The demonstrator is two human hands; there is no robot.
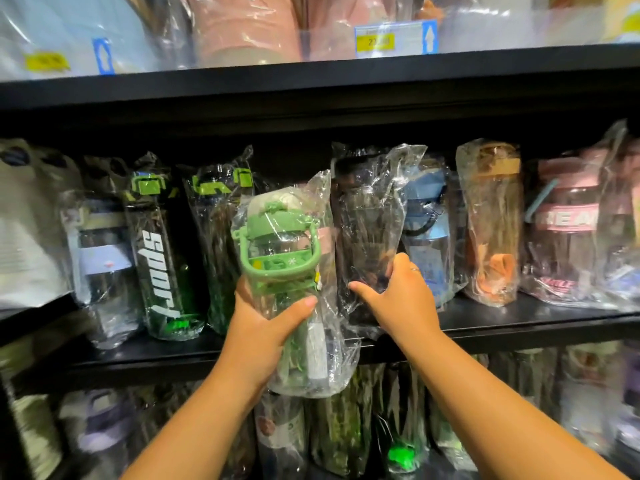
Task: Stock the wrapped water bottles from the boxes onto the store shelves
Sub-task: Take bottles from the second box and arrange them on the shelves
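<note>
My left hand (266,327) grips a green-lidded clear water bottle in plastic wrap (284,251), held upright in front of the middle black shelf (519,322). My right hand (398,289) holds a dark wrapped bottle (367,216) that stands on that shelf, fingers curled round its right side and thumb across its front. The two bottles sit side by side, their wraps touching.
The middle shelf carries a row of wrapped bottles: a black "sport" bottle (162,251), a blue one (426,230), an orange one (491,223), a pink one (568,230). Pink items and price tags (394,38) fill the shelf above; more bottles stand on the shelf below.
</note>
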